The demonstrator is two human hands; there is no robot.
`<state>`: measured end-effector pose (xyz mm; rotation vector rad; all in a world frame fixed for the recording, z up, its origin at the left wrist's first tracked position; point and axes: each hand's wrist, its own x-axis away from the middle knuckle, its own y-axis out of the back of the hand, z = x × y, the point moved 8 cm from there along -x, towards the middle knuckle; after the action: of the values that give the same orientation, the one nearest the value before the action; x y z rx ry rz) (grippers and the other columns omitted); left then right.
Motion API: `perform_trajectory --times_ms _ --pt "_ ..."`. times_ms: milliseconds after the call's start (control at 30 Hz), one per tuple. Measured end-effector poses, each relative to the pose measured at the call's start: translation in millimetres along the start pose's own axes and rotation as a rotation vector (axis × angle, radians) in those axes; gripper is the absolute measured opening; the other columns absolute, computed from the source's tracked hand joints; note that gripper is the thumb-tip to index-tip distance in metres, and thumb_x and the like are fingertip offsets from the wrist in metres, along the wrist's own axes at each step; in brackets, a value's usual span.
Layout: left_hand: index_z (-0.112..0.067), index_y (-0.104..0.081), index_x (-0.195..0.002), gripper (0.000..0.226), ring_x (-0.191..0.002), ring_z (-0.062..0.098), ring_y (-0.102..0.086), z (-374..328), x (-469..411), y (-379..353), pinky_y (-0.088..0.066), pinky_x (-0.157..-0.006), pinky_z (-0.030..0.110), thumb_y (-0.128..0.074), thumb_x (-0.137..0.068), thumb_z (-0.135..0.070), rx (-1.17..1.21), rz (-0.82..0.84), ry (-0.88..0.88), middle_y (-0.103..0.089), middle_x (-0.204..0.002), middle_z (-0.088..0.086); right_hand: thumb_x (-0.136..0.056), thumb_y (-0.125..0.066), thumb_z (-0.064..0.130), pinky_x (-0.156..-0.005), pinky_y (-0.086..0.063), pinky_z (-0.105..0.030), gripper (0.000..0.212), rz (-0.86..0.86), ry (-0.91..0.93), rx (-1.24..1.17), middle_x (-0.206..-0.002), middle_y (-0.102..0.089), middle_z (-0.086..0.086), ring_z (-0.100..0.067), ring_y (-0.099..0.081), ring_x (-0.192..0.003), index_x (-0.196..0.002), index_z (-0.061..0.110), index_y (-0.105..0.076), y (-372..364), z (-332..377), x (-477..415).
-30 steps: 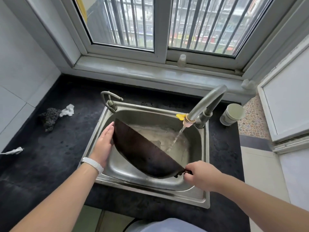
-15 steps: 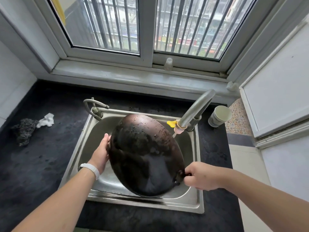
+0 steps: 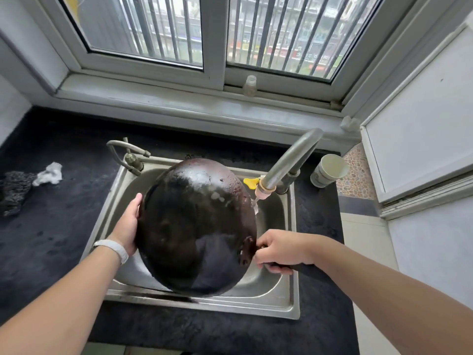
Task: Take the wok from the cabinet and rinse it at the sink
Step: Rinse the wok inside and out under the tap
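Observation:
A dark, wet wok [image 3: 197, 226] is held bottom up over the steel sink [image 3: 289, 301], its rounded underside facing me. My left hand [image 3: 126, 226] grips its left rim, with a white band on the wrist. My right hand [image 3: 279, 249] is closed around the handle at the wok's right side. The grey faucet [image 3: 291, 162] reaches over from the right, and a thin stream of water falls from its spout onto the wok's right edge. The wok hides its own inside and most of the basin.
A second small tap [image 3: 128, 152] stands at the sink's back left corner. A paper cup [image 3: 329, 170] sits right of the faucet. A dark scrubber [image 3: 14, 190] and crumpled white paper [image 3: 48, 172] lie on the black counter at left. A small bottle [image 3: 250, 85] stands on the window sill.
The wok has been turned from edge-on, with its inside under the water, to bottom up. It now sits higher and nearer the spout. Both hands keep their grips.

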<state>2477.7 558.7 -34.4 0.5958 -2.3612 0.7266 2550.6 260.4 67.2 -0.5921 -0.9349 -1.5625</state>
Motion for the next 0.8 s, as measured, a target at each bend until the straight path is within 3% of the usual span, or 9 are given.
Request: perform_trajectory --times_ms 133,333,433,533,667,733,800 --pt "-0.02 -0.077 -0.112 0.058 -0.114 0.022 -0.066 -2 6 3 -0.041 -0.106 0.037 -0.042 -0.095 -0.063 -0.075 -0.04 -0.003 -0.072 -0.121 0.006 -0.087 -0.054 0.023 -0.056 -0.046 -0.023 0.025 -0.04 0.031 0.051 -0.054 -0.058 -0.004 -0.021 -0.05 -0.047 -0.075 0.002 -0.056 3 -3 -1" --pt "-0.025 -0.064 -0.132 0.069 -0.125 0.017 -0.06 -4 14 13 -0.039 -0.109 0.037 -0.049 -0.085 -0.074 -0.239 -0.05 -0.11 -0.068 -0.13 0.002 -0.095 -0.059 0.032 -0.056 -0.044 -0.026 0.011 -0.258 0.037 0.212 -0.072 -0.06 0.008 -0.01 -0.055 -0.059 -0.089 0.024 -0.064 15 -18 1" --pt "-0.028 -0.062 -0.133 0.087 -0.124 0.015 -0.06 -3 18 11 -0.041 -0.106 0.037 -0.056 -0.068 -0.087 -0.299 -0.047 -0.127 -0.068 -0.129 -0.003 -0.088 -0.065 0.037 -0.066 -0.051 -0.033 0.007 -0.339 0.045 0.217 -0.079 -0.067 0.007 -0.014 -0.064 -0.073 -0.086 0.03 -0.063 19 -29 2" --pt "-0.034 -0.061 -0.133 0.086 -0.124 0.013 -0.059 -4 21 9 -0.04 -0.107 0.038 -0.052 -0.068 -0.09 -0.329 -0.045 -0.134 -0.067 -0.131 -0.007 -0.082 -0.07 0.039 -0.07 -0.054 -0.035 0.018 -0.378 0.046 0.189 -0.082 -0.071 0.001 -0.013 -0.064 -0.073 -0.088 0.022 -0.068 19 -34 2" --pt "-0.036 -0.04 -0.149 0.086 -0.14 0.009 -0.041 -10 32 11 -0.027 -0.12 0.043 -0.06 -0.077 -0.078 -0.426 -0.031 -0.239 -0.045 -0.153 -0.01 -0.081 -0.072 0.029 -0.057 -0.045 -0.029 0.017 -0.358 0.043 0.06 -0.07 -0.066 -0.001 -0.01 -0.055 -0.06 -0.086 0.014 -0.071 18 -35 1" --pt "-0.035 -0.031 -0.153 0.095 -0.143 0.007 -0.034 -8 42 11 -0.024 -0.12 0.037 -0.066 -0.073 -0.073 -0.472 -0.031 -0.277 -0.035 -0.157 -0.012 -0.079 -0.069 0.022 -0.052 -0.041 -0.028 0.016 -0.352 0.032 -0.016 -0.065 -0.059 0.002 -0.012 -0.051 -0.055 -0.087 0.008 -0.071 16 -35 0" --pt "-0.05 -0.032 -0.145 0.082 -0.143 0.004 -0.032 -8 54 9 -0.024 -0.118 0.032 -0.063 -0.071 -0.066 -0.503 -0.051 -0.319 -0.033 -0.156 -0.015 -0.08 -0.065 0.016 -0.048 -0.037 -0.028 0.019 -0.338 0.005 -0.117 -0.061 -0.052 -0.002 -0.015 -0.046 -0.051 -0.091 0.001 -0.069 11 -37 -2"
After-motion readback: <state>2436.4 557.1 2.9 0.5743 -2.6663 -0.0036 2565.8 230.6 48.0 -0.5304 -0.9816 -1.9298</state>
